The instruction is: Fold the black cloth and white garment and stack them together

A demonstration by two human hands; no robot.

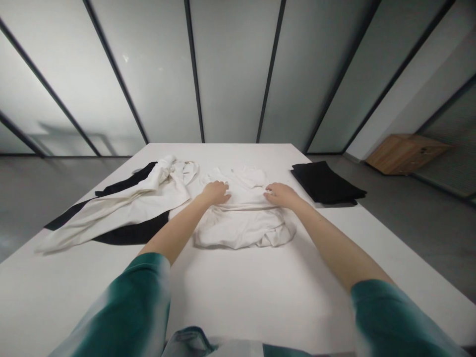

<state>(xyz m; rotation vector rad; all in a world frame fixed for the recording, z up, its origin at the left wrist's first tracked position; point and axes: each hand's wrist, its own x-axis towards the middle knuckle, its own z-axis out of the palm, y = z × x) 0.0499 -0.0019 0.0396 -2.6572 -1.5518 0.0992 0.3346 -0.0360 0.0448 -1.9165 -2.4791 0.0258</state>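
A white garment [243, 228], seemingly a shirt, lies on the table in front of me, its near half bunched and rumpled and its far part flatter. My left hand [216, 192] rests on the garment's left side, fingers stretched out. Across from it, my right hand [281, 194] lies on the right side with its fingers apart. Neither hand visibly grips the cloth, though the undersides of the fingers are hidden.
Left of the garment, a heap of white clothing [148, 196] lies over black clothing [134, 230]. A folded black stack [327, 182] sits near the right edge of the white table [245, 292]. A wooden cabinet [405, 152] stands on the floor beyond.
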